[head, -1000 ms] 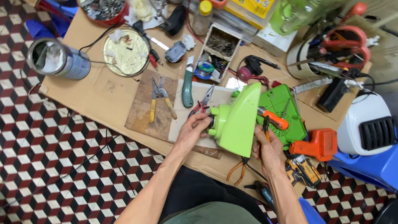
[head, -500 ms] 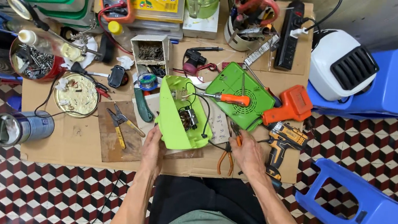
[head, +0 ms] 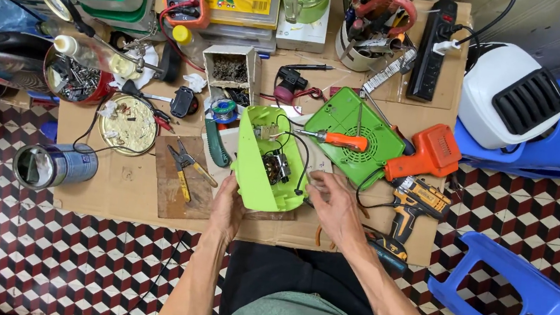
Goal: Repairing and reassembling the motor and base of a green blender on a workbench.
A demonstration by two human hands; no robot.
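Lime-green plastic appliance housing point(head: 254, 165), opened so the motor point(head: 272, 167) and black wires point(head: 301, 160) show, sits on the cardboard-covered bench point(head: 119, 191) straight ahead, long axis running away from the body. Left hand point(head: 228, 204) cups its near lower edge, fingers curled under the shell and gripping it. Right hand point(head: 335, 203) lies just right of the open cavity, fingers loosely spread and holding nothing, tips by the wires, so the internals sit to their left.

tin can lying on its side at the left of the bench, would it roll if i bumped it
Probably yes: the tin can lies on its side on flat cardboard, nothing wedging it. It looks open-ended and hollow, so likely light and easily nudged.
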